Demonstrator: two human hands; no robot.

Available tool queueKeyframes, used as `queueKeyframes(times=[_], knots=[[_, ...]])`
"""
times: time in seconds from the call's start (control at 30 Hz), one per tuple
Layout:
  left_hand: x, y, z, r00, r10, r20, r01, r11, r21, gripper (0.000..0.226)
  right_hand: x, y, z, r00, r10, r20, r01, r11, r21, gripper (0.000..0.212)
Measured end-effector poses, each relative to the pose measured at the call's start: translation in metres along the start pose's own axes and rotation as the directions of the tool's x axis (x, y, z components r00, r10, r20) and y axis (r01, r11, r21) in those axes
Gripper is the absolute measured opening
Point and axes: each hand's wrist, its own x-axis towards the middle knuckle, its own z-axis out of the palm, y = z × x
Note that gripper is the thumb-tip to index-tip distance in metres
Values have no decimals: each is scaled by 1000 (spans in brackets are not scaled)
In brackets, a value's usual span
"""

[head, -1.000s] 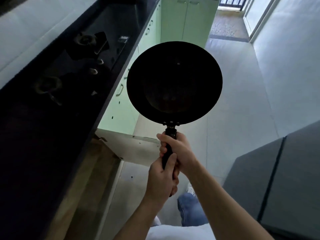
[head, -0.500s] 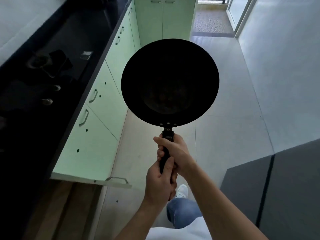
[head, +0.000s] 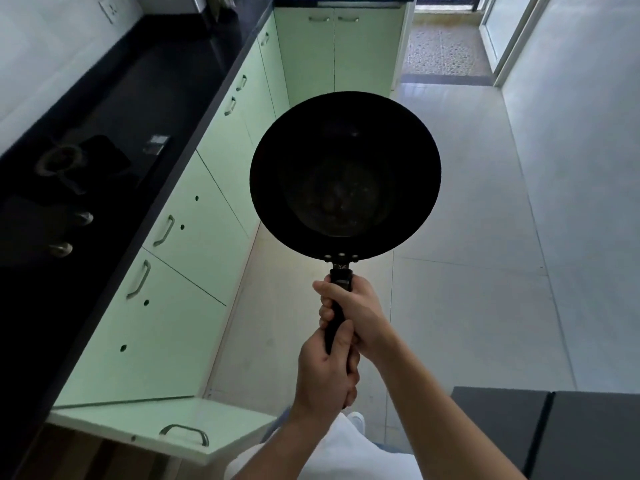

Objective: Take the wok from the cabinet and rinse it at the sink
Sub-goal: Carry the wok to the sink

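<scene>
Black wok is up in front of us over the floor, right of the worktop; left hand and right hand fingers both wrapped round its handle.

One wok is up at the centre, with three rivets in a row where its handle joins at six o'clock. Two hands grip that one handle: the right hand higher, the left hand lower, toward six o'clock. At nine o'clock on the black counter sit one burner and two stove knobs. Seven metal cabinet handles show on the green doors from seven round to twelve o'clock. One cabinet door stands open at seven o'clock. One wall socket is at eleven o'clock.
</scene>
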Motion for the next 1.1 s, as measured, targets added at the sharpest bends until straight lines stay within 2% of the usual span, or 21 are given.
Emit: queueKeyframes(times=[0.27,0.63,0.9,1.1], knots=[[77,26,22,999,27,33,-29,998,62,31,68,-41,-22,1000,-9,-28,9,1000,18,17],[260,103,16,991,58,122,-67,995,73,31,235,-133,-10,995,-53,-90,55,998,27,15],[360,138,19,989,16,145,-21,999,37,31,329,-179,-12,993,-48,-106,53,997,48,17],[433,152,38,990,1,139,-13,996,84,30,395,-210,-35,996,-18,-91,25,996,82,19]])
